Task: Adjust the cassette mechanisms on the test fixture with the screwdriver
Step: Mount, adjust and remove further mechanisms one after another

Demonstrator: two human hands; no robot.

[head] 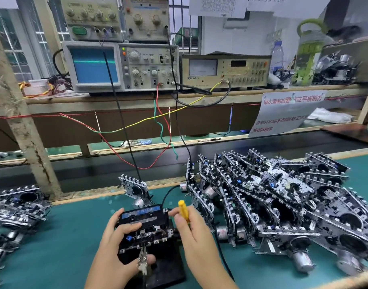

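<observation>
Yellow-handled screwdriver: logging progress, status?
Right hand grips yellow-handled screwdriver. Left hand holds black cassette mechanism on black test fixture. Nothing blocking.

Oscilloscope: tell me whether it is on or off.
On. The oscilloscope screen glows blue with a bright horizontal trace across it, and a green lamp is lit beside the screen.

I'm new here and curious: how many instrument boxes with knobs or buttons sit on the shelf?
4: two stacked boxes on top, the blue-screened oscilloscope beneath them, and a beige meter unit to its right. Others may be hidden beyond the frame.
</observation>
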